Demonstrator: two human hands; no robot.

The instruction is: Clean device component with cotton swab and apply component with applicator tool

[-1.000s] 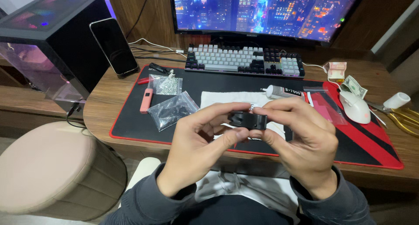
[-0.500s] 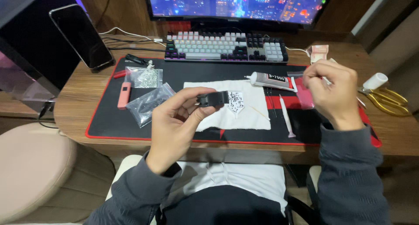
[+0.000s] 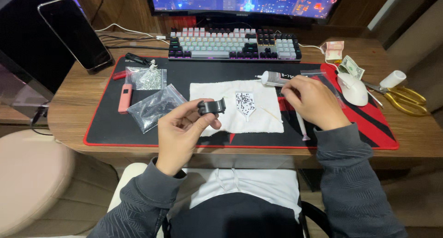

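A phone (image 3: pixel 76 35) leans at the bench's (image 3: pixel 69 99) far left, with two clear bags (image 3: pixel 154 106) beside it on the black mat (image 3: pixel 110 127). The left hand (image 3: pixel 184 132) pinches a small black clip (image 3: pixel 211 107) above the white cloth (image 3: pixel 217 92). The right hand (image 3: pixel 314 102), its grip curled narrow, rests by the glue tube (image 3: pixel 272 76); what it holds, I cannot tell.

Surface: a wooden desk (image 3: pixel 74 104) with a rounded front-left corner.
Mat: a black desk mat (image 3: pixel 115 127) edged in red covers the middle.
Back: a keyboard (image 3: pixel 233 43) lies half on the mat's far edge; a phone (image 3: pixel 76 35) leans at the left.
Right: gold-handled scissors (image 3: pixel 406 99), folded banknotes (image 3: pixel 353 67) and a small white cylinder (image 3: pixel 393 79) lie on bare wood.
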